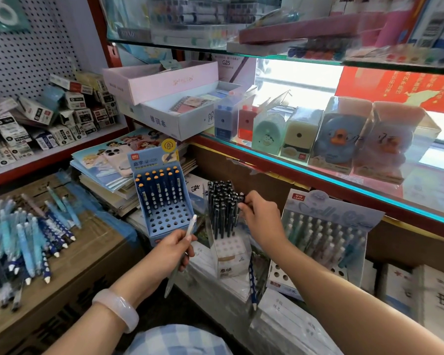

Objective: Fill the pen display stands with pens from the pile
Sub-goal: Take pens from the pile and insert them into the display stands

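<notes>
Left hand point(173, 248) grips a pale pen point(187, 237) below the half-empty blue stand point(164, 201); right hand point(260, 213) pinches dark pens point(222, 208); big pile point(23, 242) waits far left

Three pen stands: blue stand point(162, 198), clear stand point(224, 226) of black pens, pale stand point(323, 231). Two hands. One pen pile point(23, 237). One bracelet point(118, 308). Six sharpener boxes on glass shelf point(292, 172).

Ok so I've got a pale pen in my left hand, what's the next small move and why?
Probably slot the pale pen held by your left hand into the blue stand: its front holes are empty, and your right hand is busy at the black pens.
</notes>
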